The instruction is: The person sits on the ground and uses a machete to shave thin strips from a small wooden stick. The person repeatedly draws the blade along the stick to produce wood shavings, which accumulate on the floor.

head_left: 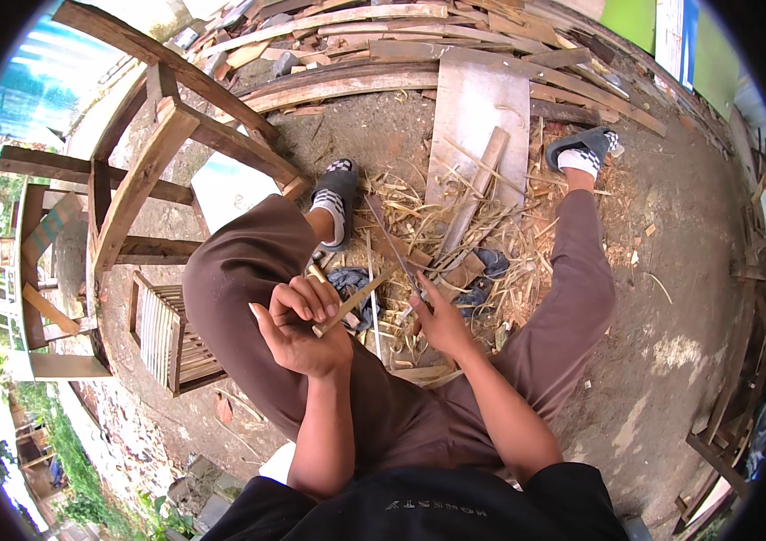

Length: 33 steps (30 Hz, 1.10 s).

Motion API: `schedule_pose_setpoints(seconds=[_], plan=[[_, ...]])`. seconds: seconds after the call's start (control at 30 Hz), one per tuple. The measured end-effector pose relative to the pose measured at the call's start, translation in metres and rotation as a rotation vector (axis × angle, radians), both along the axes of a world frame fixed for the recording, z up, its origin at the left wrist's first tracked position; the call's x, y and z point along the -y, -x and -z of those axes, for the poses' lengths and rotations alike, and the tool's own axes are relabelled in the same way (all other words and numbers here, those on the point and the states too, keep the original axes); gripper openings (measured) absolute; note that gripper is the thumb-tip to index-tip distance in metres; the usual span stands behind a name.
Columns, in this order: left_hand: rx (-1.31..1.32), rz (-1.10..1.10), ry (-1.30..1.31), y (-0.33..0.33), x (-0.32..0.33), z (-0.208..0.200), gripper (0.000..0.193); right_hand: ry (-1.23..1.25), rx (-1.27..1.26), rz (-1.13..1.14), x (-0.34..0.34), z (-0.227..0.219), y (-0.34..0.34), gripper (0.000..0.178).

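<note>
Starting on the left there's a wooden frame (144, 171) made of rough beams, with a small slatted crate (166, 338) on the dirt below it. Next over, the left hand (297, 329) sits above the left knee, fingers curled tight around a short, pale bamboo stick (351, 302) that pokes out up and to the right. The right hand (441, 320) is just beside it, lower between the knees; its fingers look wrapped round the handle of a long thin blade (392, 243) pointing away toward the feet, though I can't quite tell how tight the grip is. Judging by the heap of shavings (455, 225) on the ground between the sandals, a good bit of whittling is done, but the stick looks chunky, so I'd guess there's more to trim. Right side: a flat plank (482, 108) and scrap timber.
</note>
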State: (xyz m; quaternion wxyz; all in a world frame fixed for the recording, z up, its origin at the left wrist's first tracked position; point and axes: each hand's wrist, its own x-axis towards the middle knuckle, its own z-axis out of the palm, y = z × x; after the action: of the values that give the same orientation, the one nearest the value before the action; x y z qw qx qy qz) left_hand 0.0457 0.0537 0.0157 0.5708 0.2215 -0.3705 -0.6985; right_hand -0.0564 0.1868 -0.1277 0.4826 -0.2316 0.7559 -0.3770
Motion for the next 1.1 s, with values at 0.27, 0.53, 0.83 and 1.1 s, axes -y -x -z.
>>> schedule_pose_setpoints(seconds=[0.27,0.53,0.83,1.1], plan=[[-0.055,0.012,-0.026,-0.008,0.002,0.007,0.058,0.194,0.17,-0.049,-0.032,-0.075,-0.035,0.048],[0.014,-0.017,-0.07,0.004,-0.004,0.002,0.059,0.643,-0.086,-0.072,-0.016,-0.089,-0.057,0.056],[0.254,-0.248,0.127,0.012,-0.004,0.005,0.055,0.506,0.006,-0.065,-0.019,-0.096,-0.06,0.063],[0.239,-0.201,0.137,0.012,0.002,0.007,0.055,0.456,0.017,0.047,-0.014,-0.083,-0.057,0.061]])
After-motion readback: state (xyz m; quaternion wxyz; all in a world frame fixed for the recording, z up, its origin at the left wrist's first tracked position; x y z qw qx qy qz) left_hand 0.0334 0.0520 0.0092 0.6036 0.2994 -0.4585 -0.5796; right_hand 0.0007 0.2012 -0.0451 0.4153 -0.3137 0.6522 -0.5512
